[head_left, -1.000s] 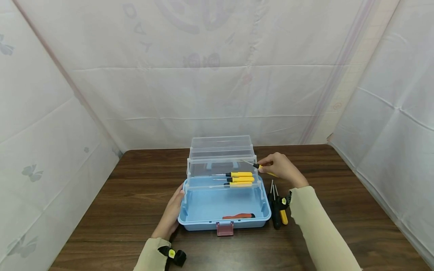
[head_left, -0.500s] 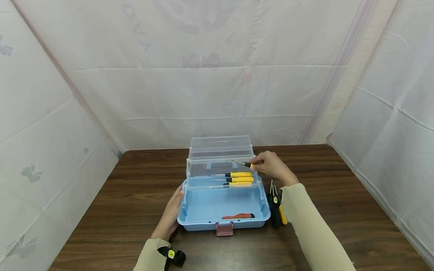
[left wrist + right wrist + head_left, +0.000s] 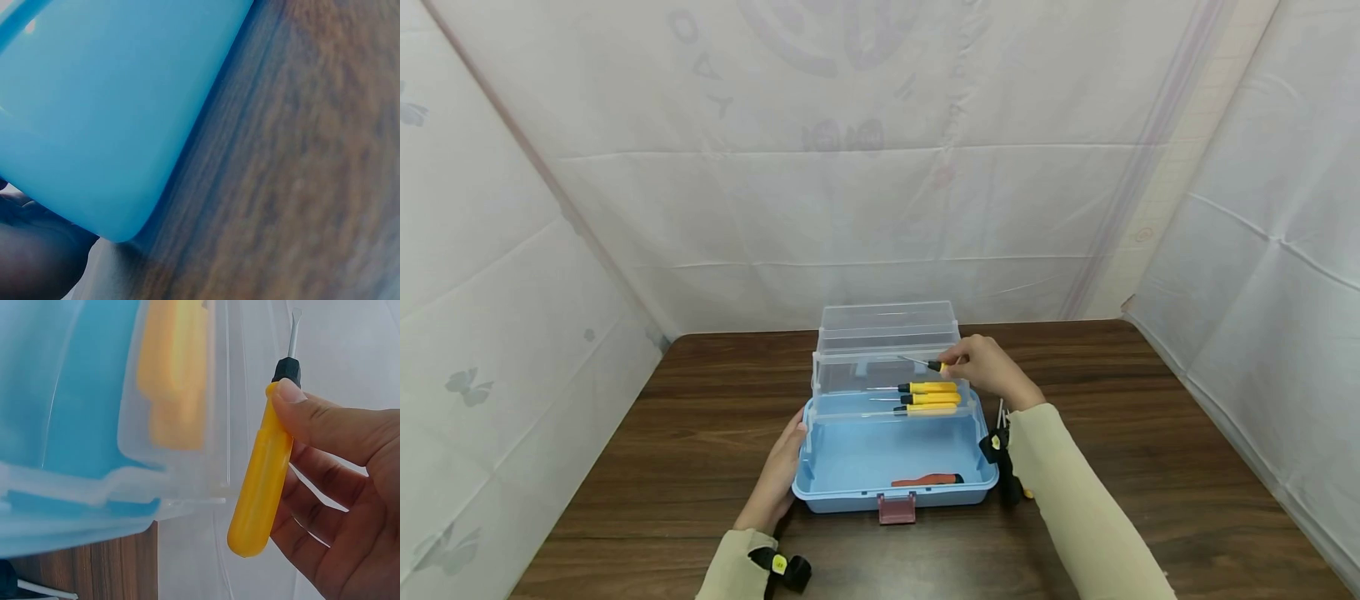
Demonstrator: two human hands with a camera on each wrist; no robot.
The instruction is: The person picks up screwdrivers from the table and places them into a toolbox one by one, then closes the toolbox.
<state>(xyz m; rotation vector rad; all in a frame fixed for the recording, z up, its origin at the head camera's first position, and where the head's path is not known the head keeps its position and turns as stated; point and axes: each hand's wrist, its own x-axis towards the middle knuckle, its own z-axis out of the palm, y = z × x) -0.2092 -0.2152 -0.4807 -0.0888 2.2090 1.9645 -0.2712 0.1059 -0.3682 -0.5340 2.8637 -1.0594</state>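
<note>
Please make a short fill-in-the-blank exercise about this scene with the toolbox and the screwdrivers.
1. The right hand holds a screwdriver with a ____ handle.
2. The left hand rests against the ____ toolbox.
3. In the clear tray lie ____ yellow screwdrivers.
4. The toolbox stands on a ____ table.

Missing words: yellow; blue; three; wooden

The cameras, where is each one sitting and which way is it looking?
Head: looks down at the open blue plastic toolbox on the brown wooden table; both sleeved arms show.
Left wrist: beside the left hand, close on the toolbox's blue wall; a bit of hand shows.
Right wrist: below the right hand, which holds a yellow-handled screwdriver.
Shared: all see the toolbox.
</note>
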